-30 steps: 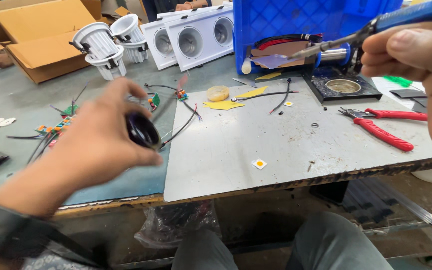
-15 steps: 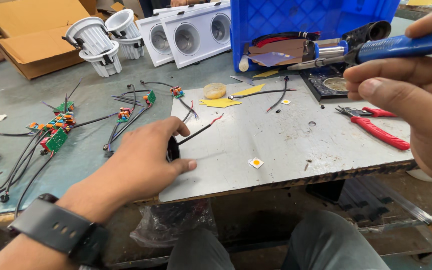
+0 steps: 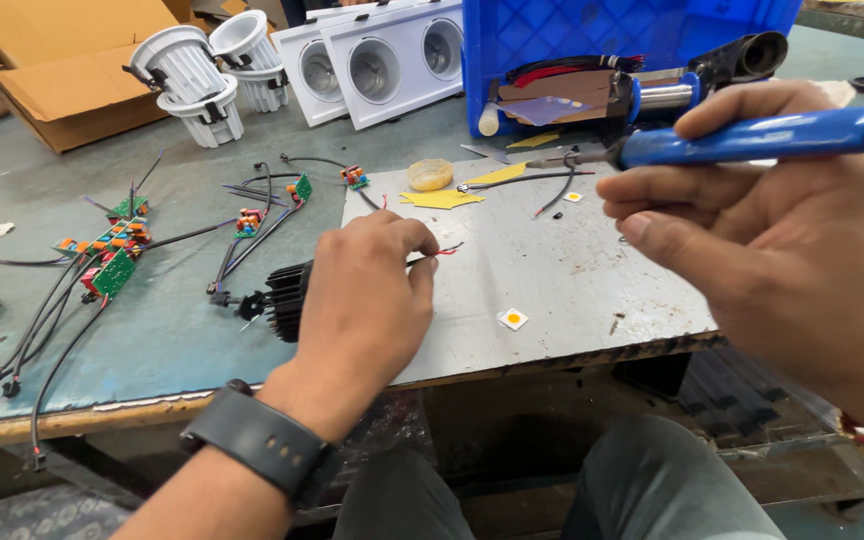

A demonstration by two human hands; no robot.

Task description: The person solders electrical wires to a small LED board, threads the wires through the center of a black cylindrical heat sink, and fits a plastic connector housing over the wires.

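The fingers of the left hand point(image 3: 367, 290) are curled down over a black finned heat sink point(image 3: 288, 298), clasping it against the worktop; only its ribbed left end shows past the knuckles, and whether the thumb pinches it underneath cannot be told. A thin red and black wire pair point(image 3: 440, 252) pokes out to the right from under the fingertips, lying flat on the grey metal plate point(image 3: 572, 270). The right hand point(image 3: 782, 250) is clenched around the blue handle of a soldering iron point(image 3: 752, 138), held above the table, well apart from the left hand. The iron's long axis runs nearly level from right to left, and its dark metal tip point(image 3: 552, 160) points left toward the wires, still clearly short of them and higher in the view. So the wire ends lie to the left of and below the tip, and the left hand is the one already on the piece. On the plate, just beside the left hand on its right, sits a small white square chip with a yellow centre point(image 3: 513, 318). Farther out, green circuit boards with black leads point(image 3: 112, 255) lie to the left, white downlight housings point(image 3: 197, 80) stand at the back, and a blue plastic crate point(image 3: 592, 40) is behind the iron.
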